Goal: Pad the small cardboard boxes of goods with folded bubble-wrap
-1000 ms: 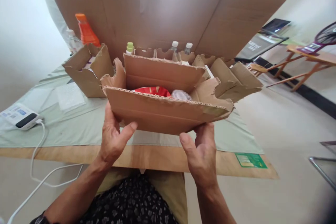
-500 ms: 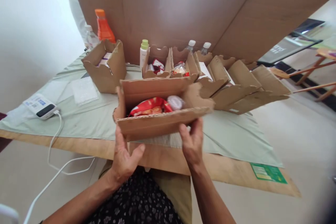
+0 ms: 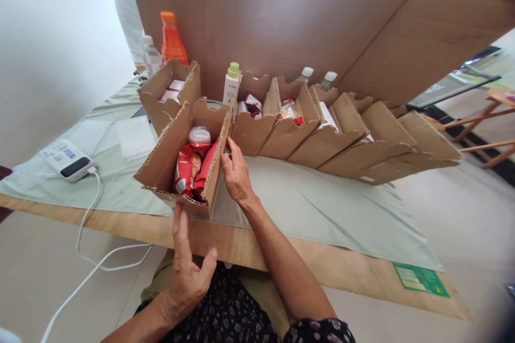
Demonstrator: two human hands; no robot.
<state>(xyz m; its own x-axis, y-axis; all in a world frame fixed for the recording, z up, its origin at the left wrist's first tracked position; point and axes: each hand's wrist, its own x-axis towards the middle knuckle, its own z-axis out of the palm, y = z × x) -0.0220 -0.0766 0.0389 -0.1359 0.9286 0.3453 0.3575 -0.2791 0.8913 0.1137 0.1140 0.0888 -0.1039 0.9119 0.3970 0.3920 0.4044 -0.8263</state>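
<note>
An open-topped cardboard box [image 3: 161, 163] stands lengthwise near the table's front edge. Inside it lie red snack packets [image 3: 187, 171] and a pale round wrapped item [image 3: 199, 135]. My left hand [image 3: 189, 268] is open, thumb spread, its fingertips at the lower near end of the box. Against the box's right wall rests my right hand [image 3: 237, 174], thumb and forefinger extended; its other fingers are partly hidden. Behind the box is another cardboard box [image 3: 155, 107] holding small white-and-purple packs [image 3: 171, 94].
A row of cardboard bins [image 3: 253, 131] leans along the back right, with a white bottle with a green cap [image 3: 231, 86] beside it. An orange bottle [image 3: 173, 40] stands at back left. A white device [image 3: 70, 163] with a cable lies left, near bubble wrap [image 3: 137, 136].
The box has turned from crosswise to lengthwise and moved left, coming down near the table's front edge. My right hand has shifted left to its side; my left hand has dropped slightly lower.
</note>
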